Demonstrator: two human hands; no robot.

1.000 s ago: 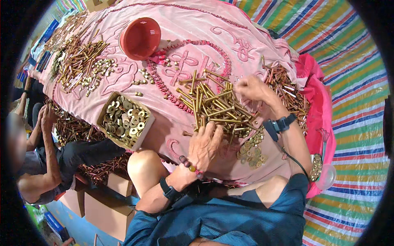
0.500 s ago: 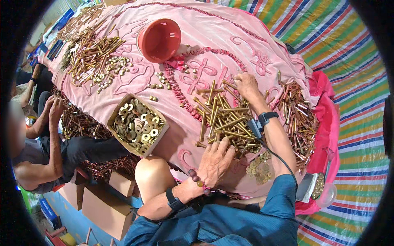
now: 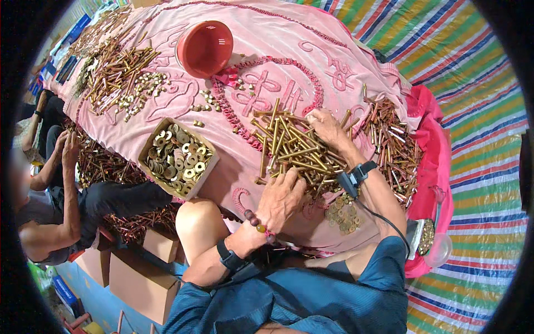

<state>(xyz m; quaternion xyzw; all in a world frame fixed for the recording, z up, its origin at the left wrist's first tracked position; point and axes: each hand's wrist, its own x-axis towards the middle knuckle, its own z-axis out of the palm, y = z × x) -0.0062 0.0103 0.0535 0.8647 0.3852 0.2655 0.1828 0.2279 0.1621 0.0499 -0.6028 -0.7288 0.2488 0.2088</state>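
Note:
A heap of long brass-coloured bolts [image 3: 297,147] lies on the pink cloth [image 3: 233,161] in front of me. My left hand [image 3: 282,196] presses against the heap's near left edge, its fingers stretched over the bolt ends. At the far right side, my right hand [image 3: 328,129] bears on the bolts with bent fingers apart from the palm; some fingertips are hidden. Neither hand visibly grips a single bolt. Close to my right forearm, flat washers [image 3: 343,214] lie in a small pile below the heap. A cardboard box [image 3: 207,177] full of washers stands to the left.
A red bucket [image 3: 204,49] lies tipped beyond the box, with loose nuts [image 3: 208,100] nearby. More bolts [image 3: 392,150] are heaped at the right, and others [image 3: 119,75] far left. Another person [image 3: 61,206] sits at the left. A cable runs from my right wrist.
Both hands have moved inward against the bolt heap, the right one nearer to me and the left one farther away. The whole view has shifted slightly.

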